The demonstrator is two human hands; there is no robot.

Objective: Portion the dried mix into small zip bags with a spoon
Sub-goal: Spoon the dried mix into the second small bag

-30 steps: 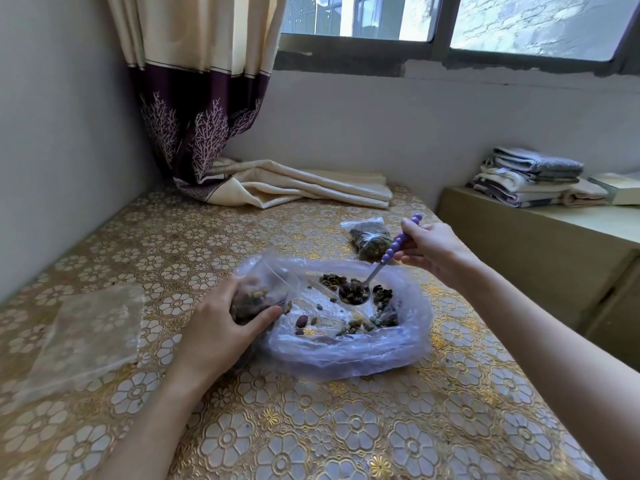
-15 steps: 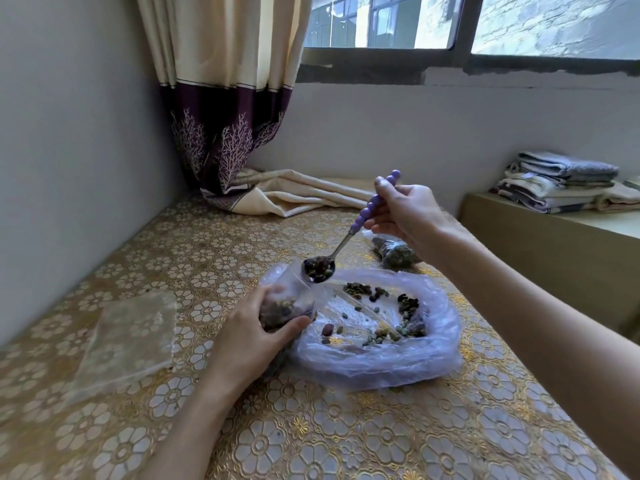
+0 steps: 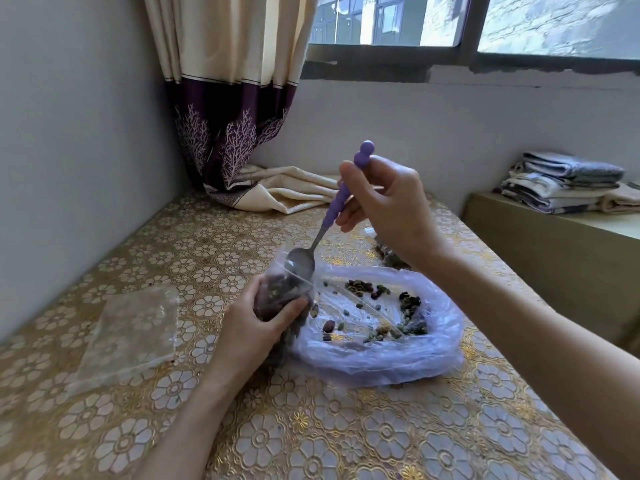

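While the big plastic bag (image 3: 381, 355) lies open on the patterned tablecloth (image 3: 311, 438) with the dried mix (image 3: 381, 317) scattered inside, the left hand (image 3: 252, 336) curls its fingers and thumb around a small zip bag (image 3: 282, 294) just beside the big bag's rim. The right hand (image 3: 388, 209) pinches the purple-handled spoon (image 3: 325, 220) steeply tilted, its bowl dipped into the small zip bag's mouth
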